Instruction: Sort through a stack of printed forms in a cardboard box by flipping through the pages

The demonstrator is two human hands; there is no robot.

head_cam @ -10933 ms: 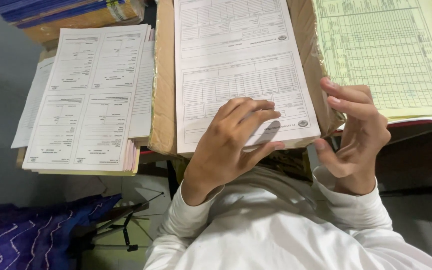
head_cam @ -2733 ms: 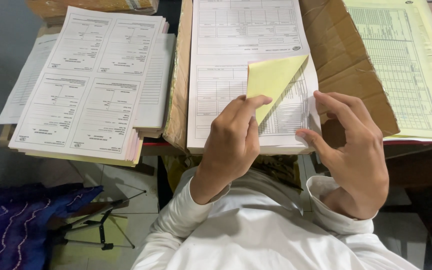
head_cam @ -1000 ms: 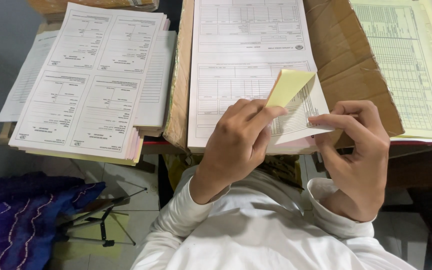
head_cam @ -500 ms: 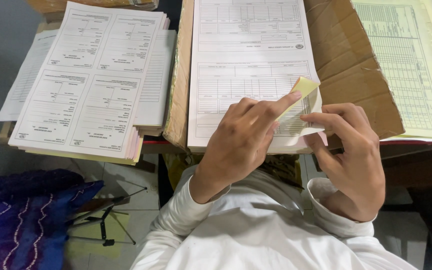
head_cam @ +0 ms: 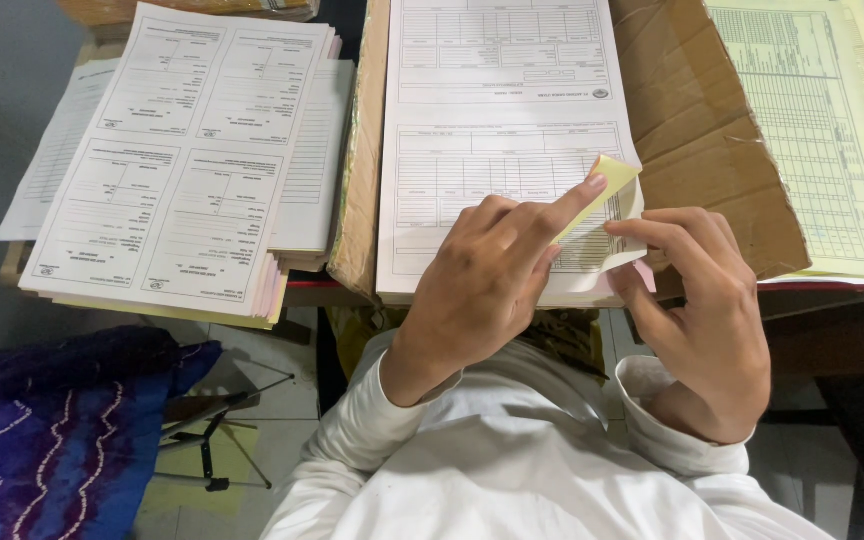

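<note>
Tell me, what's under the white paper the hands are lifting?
Under the white sheet's lifted corner, a yellow sheet curls up, with a pink edge peeking lower down. The rest of the pile stays covered.
</note>
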